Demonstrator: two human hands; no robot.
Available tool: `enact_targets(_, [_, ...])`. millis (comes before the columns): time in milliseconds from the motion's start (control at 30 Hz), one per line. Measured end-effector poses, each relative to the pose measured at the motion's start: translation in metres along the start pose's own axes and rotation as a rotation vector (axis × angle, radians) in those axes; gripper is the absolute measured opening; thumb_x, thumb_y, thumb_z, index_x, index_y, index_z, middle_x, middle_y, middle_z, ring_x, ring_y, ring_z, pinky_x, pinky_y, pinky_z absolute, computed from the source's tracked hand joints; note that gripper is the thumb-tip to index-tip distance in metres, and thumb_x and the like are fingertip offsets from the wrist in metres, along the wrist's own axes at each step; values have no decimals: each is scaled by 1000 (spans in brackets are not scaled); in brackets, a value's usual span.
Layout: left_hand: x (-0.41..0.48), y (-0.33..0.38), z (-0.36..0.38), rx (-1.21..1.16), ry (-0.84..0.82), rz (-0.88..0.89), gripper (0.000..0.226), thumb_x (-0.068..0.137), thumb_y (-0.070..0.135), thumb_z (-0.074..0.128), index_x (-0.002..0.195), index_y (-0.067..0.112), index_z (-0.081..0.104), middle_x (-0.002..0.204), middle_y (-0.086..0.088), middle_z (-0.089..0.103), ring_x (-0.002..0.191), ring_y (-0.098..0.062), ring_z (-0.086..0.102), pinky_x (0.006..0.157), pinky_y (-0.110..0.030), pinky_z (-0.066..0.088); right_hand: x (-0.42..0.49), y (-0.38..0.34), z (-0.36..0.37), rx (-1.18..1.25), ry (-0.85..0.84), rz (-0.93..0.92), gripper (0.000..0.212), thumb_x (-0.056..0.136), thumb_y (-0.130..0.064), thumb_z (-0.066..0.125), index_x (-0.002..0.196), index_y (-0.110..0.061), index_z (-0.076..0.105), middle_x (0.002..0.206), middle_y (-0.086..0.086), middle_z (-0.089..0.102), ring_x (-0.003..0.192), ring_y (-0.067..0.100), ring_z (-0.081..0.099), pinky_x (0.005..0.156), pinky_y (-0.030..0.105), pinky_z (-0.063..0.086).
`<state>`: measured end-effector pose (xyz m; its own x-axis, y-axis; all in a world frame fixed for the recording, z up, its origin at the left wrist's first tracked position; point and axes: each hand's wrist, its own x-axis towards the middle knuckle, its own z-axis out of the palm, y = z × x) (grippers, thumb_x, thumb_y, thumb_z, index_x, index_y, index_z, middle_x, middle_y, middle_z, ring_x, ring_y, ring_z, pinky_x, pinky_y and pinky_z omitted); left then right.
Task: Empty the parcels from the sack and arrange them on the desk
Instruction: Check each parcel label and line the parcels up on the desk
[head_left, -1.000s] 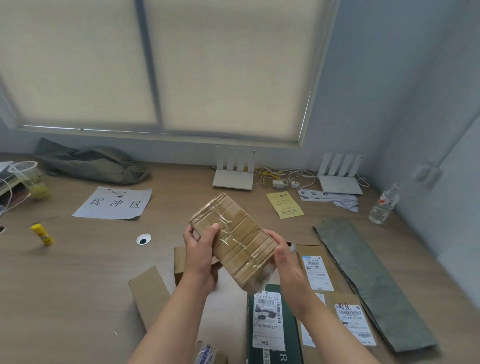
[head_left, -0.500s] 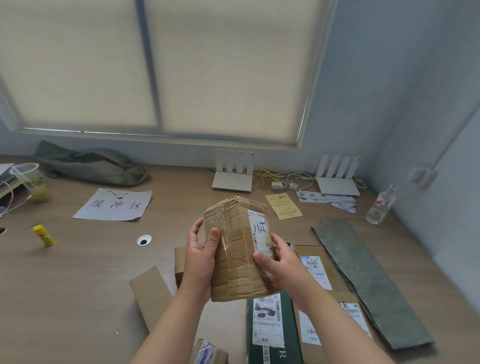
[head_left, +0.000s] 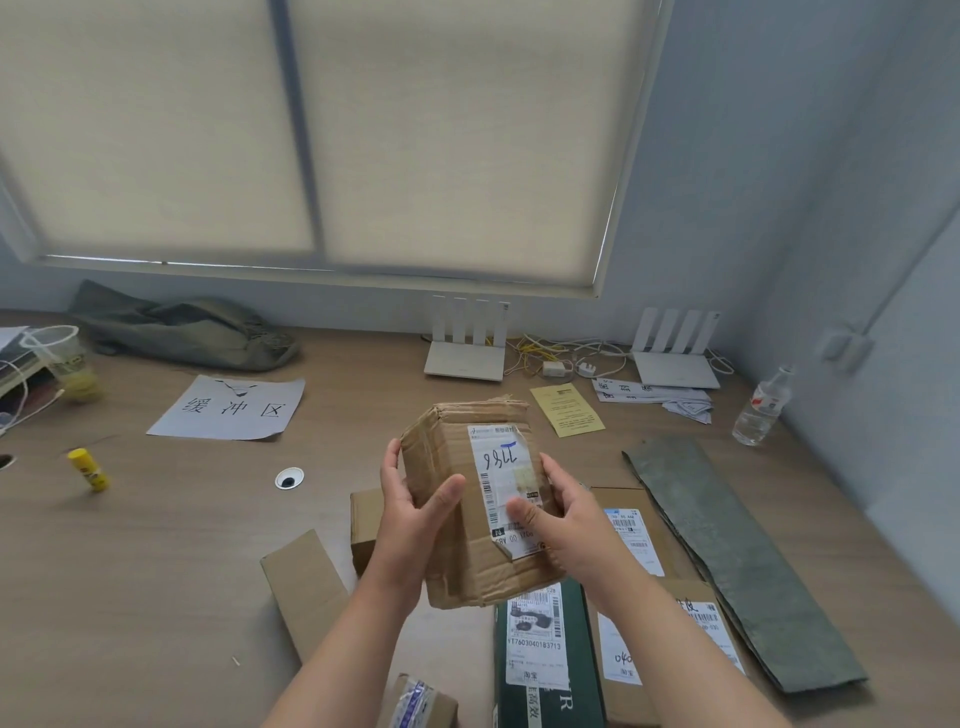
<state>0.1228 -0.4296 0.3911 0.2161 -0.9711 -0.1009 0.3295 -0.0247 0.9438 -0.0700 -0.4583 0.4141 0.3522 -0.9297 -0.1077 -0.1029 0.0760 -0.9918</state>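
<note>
I hold a taped brown cardboard parcel (head_left: 470, 488) upright above the desk, its white shipping label facing me. My left hand (head_left: 415, 525) grips its left side, thumb across the front. My right hand (head_left: 558, 519) grips its right side, thumb on the label. Below lie several parcels: a dark green box (head_left: 545, 660), brown boxes with labels (head_left: 670, 634), a plain box (head_left: 306, 587), one partly hidden behind the held parcel (head_left: 366, 519), and a small taped one (head_left: 421, 699). A crumpled olive sack (head_left: 182, 327) lies at the back left; a flat green sack (head_left: 727, 556) lies at the right.
On the wooden desk (head_left: 156, 571) are a paper sign (head_left: 231, 408), a yellow glue stick (head_left: 89, 469), a plastic cup (head_left: 65, 361), two white routers (head_left: 466, 345) with cables, a yellow slip (head_left: 567, 409), papers and a water bottle (head_left: 761, 408). The wall stands at right.
I have turned the parcel from a tilted, tape-side view to upright with its label facing me, and both hands have shifted their grip around its sides.
</note>
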Motion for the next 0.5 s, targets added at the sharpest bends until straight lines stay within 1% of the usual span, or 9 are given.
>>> enact_targets(67, [2,0,0,-18,8,-5,135,45,58,95,151,54,12,146,-9,54,123,-30,64,103,-57,51,1,0,0,-40,10,13,87,74,-52,83,149,-39,41,126,-16,68,115,9,66,100,37,54])
enact_targets(133, [3,0,1,-24,21,13,129,47,55,95,149,56,15,143,-9,54,121,-30,65,100,-57,53,-1,-2,4,-104,29,-9,82,80,-46,79,148,-43,35,120,-25,62,111,-2,62,93,23,53])
enact_targets(167, [2,1,3,-34,41,29,125,50,52,93,149,56,17,142,-8,55,121,-30,65,99,-56,54,-2,-3,7,-132,67,-14,83,81,-46,78,149,-41,32,117,-29,57,109,-5,59,91,20,51])
enact_targets(233, [2,1,7,-98,120,64,116,56,46,87,148,55,18,141,-7,55,123,-28,63,100,-54,53,-2,1,15,-177,215,-8,90,78,-56,75,154,-29,35,116,-27,54,112,0,57,98,29,51])
enact_targets(300, [2,1,13,-201,219,84,115,59,44,83,150,52,13,143,-6,52,127,-28,58,103,-54,50,-2,9,23,-192,354,72,106,68,-74,72,154,-26,33,132,-12,55,127,14,53,108,42,46])
enact_targets(367, [0,1,18,-283,291,84,120,65,40,81,154,51,1,146,-4,48,128,-25,55,108,-56,44,-1,18,30,27,362,171,110,60,-83,72,149,-31,34,143,-2,55,132,21,52,111,51,43])
enact_targets(400, [-1,0,21,-311,304,83,122,65,40,81,154,51,-2,146,-3,48,128,-23,54,109,-57,43,-2,21,34,186,329,201,101,63,-80,73,145,-33,38,137,-1,62,128,23,57,109,55,45])
enact_targets(433, [-2,-1,24,-334,302,82,124,63,41,81,153,53,-3,146,-3,47,129,-23,54,109,-57,42,-3,22,37,330,277,232,84,69,-73,73,139,-35,44,129,0,68,122,26,62,106,58,47])
enact_targets(500, [-4,-5,27,-367,276,80,119,59,44,82,150,58,5,145,-5,49,128,-24,55,107,-57,45,-5,24,39,524,150,257,57,81,-56,70,130,-34,52,121,6,72,114,32,68,98,59,52])
